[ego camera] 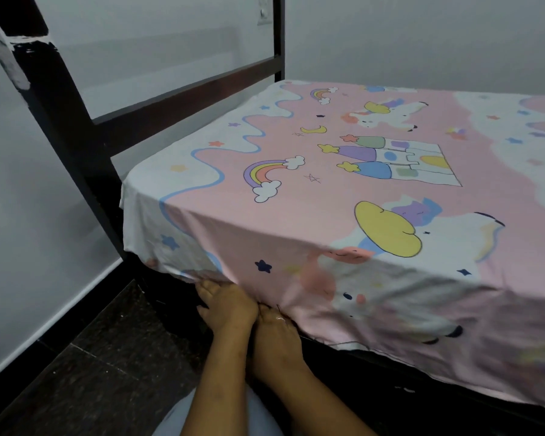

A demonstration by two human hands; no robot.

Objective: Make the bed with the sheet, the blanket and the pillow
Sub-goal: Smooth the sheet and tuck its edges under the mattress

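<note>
— Sheet (343, 196) first: where does it lie?

— Spread flat over the whole top of the bed. It's pink and white, printed with rainbows, clouds, stars, a castle and unicorns. It hangs down the near side and wraps round the near corner at the frame end.

— And the hands?

— Both are low at the hanging hem, just along from that corner, side by side and touching. The left hand (228, 305) has its fingers stretched out, with the tips against the hem where the cloth bunches. The right hand (277, 333) presses into the fold beside it. Its fingers go in behind the cloth, so I cannot tell whether they grasp it or only push.

— What carries it all?

— A dark bed frame (73, 127), with upright posts and a cross rail at the end. The nearest post is scuffed white.

— The room?

— A dark speckled floor (107, 357), with a black skirting (49, 333) under pale grey walls (422, 39). A bit of the person's pale garment (167, 423) shows under the forearms.
</note>
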